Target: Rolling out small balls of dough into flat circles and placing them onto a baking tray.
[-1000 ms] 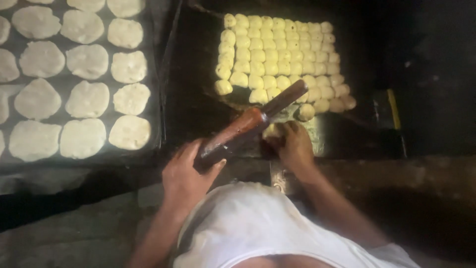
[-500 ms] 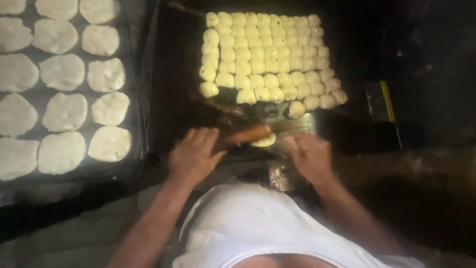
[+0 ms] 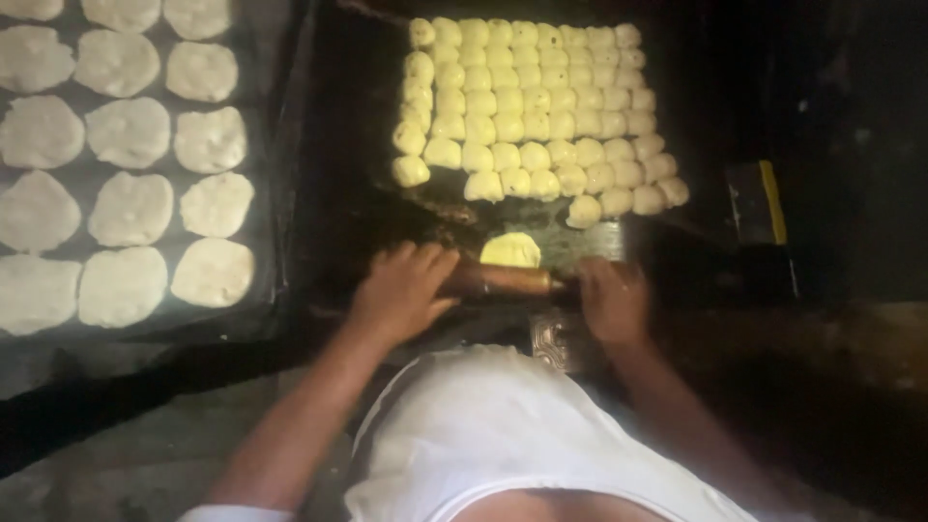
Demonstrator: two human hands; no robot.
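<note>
A brown wooden rolling pin (image 3: 503, 280) lies level across a dark board in front of me. My left hand (image 3: 401, 290) presses on its left end and my right hand (image 3: 611, 300) on its right end. A flattened yellow dough piece (image 3: 510, 249) pokes out just beyond the pin, partly hidden under it. Behind it sits a block of several small yellow dough balls (image 3: 532, 116) in tight rows on the dark surface.
At the left a dark tray (image 3: 275, 174) holds several flat, pale rolled dough rounds (image 3: 130, 208). A dark object with a yellow stripe (image 3: 759, 203) lies to the right. My white shirt fills the bottom of the view.
The pin was tilted up in my left hand while my right hand held a dough ball. Now the pin lies flat on the dough with both hands on its ends.
</note>
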